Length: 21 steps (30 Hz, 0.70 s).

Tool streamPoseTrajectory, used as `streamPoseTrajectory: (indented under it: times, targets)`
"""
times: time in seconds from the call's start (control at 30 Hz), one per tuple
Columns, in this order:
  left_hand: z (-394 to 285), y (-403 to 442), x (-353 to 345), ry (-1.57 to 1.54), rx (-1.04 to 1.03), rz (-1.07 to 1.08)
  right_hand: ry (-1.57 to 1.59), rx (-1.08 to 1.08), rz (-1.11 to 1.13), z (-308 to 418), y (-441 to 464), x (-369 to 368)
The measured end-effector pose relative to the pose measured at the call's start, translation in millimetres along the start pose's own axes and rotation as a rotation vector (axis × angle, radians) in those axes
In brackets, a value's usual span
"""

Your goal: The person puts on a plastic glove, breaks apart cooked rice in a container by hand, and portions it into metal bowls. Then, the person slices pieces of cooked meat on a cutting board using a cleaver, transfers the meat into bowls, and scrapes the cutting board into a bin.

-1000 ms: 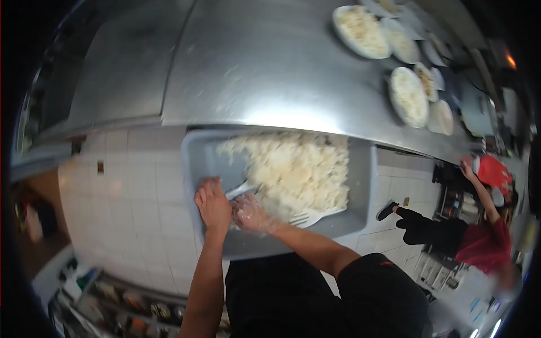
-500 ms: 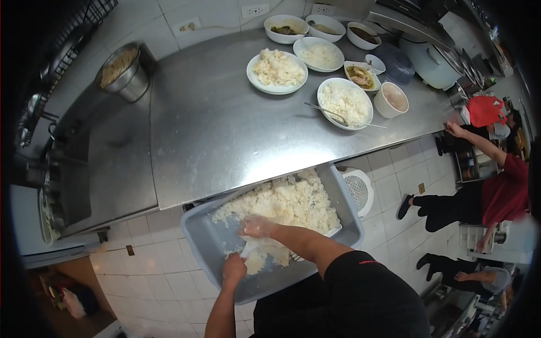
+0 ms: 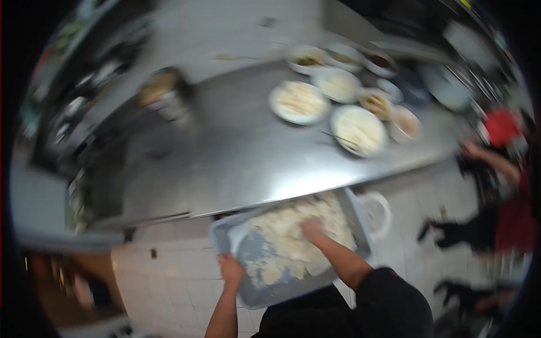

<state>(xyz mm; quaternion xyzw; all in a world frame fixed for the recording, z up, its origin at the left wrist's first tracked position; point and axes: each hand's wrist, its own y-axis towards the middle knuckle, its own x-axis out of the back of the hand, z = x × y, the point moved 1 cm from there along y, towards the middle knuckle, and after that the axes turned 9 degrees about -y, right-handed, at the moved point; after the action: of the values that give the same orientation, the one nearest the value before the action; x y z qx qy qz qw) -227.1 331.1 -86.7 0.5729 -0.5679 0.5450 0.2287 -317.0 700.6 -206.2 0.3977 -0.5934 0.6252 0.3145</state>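
Observation:
My left hand (image 3: 230, 269) is closed over the left rim of a grey tub (image 3: 366, 239). Just above that hand, a white utensil (image 3: 238, 239) lies at the tub's left end. Cooked rice (image 3: 290, 234) covers much of the tub, with grey bottom showing on the left. My right hand (image 3: 313, 228) reaches into the rice near the middle; its fingers are blurred and partly hidden, so what they hold cannot be made out.
A steel counter (image 3: 225, 163) borders the tub, bearing several bowls, a plate of rice (image 3: 299, 102) and a metal pot (image 3: 163, 96). A white perforated stool (image 3: 376, 215) stands right of the tub. A person in red (image 3: 515, 214) is at the far right.
My right hand has moved right, away from my left hand and into the rice. My left hand has shifted to the tub's left rim. The view has swung, blurring the picture.

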Motion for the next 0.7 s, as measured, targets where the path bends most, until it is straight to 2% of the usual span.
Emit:
streamPoseTrajectory:
  times: [0.03,0.1,0.13,0.17,0.2,0.23,0.27,0.3,0.37,0.4,0.47,0.5,0.57,0.63,0.7]
  targets:
    - [14.0,7.1,-9.6,0.131,-0.062,-0.032,-0.005,0.093,-0.063,-6.3,-5.9,-6.0]
    - [25.5,14.6,-19.2,0.209,-0.026,0.002,0.046,0.234,0.002,-9.9,-24.9,6.5]
    - [4.6,6.4,6.1,0.133,0.044,0.063,0.074,0.323,0.179,-9.8,-20.6,-19.9]
    - [-1.4,-3.2,22.3,0.106,0.103,0.007,-0.019,0.424,0.301,-2.6,-37.7,-1.7]
    - [-9.4,-12.3,35.2,0.138,0.114,-0.051,-0.115,0.584,0.172,-4.8,-22.4,-79.3]
    - [-12.7,-15.2,41.5,0.176,0.113,-0.098,-0.173,0.586,0.303,9.4,-47.5,-41.3]
    - [-7.8,-21.6,38.5,0.182,0.136,-0.197,-0.174,0.518,0.188,12.7,-74.5,-14.0]
    - [0.5,-22.6,37.5,0.171,0.152,-0.217,-0.191,0.534,0.173,18.3,-90.5,4.1]
    - [19.7,-16.8,31.5,-0.281,0.326,0.142,-0.075,0.459,0.129,25.7,-98.1,25.4]
    - [27.6,-11.9,25.9,-0.289,0.334,0.119,-0.085,0.475,0.112,32.4,-90.3,22.8]
    - [51.7,2.4,7.5,-0.222,0.176,0.089,-0.188,0.427,0.244,36.3,-57.9,-34.9]
    - [61.5,5.2,13.6,-0.219,0.182,0.075,-0.187,0.439,0.234,36.7,-56.9,-38.2]
    - [83.0,17.6,30.1,-0.284,-0.043,0.299,0.024,0.404,0.116,37.4,-61.1,-37.4]
    - [112.8,50.8,75.1,-0.255,-0.13,0.347,0.228,0.475,-0.065,37.5,-63.7,-55.1]
    - [142.4,107.4,157.7,-0.164,0.01,0.843,0.43,0.455,0.085,40.0,-45.2,-94.2]
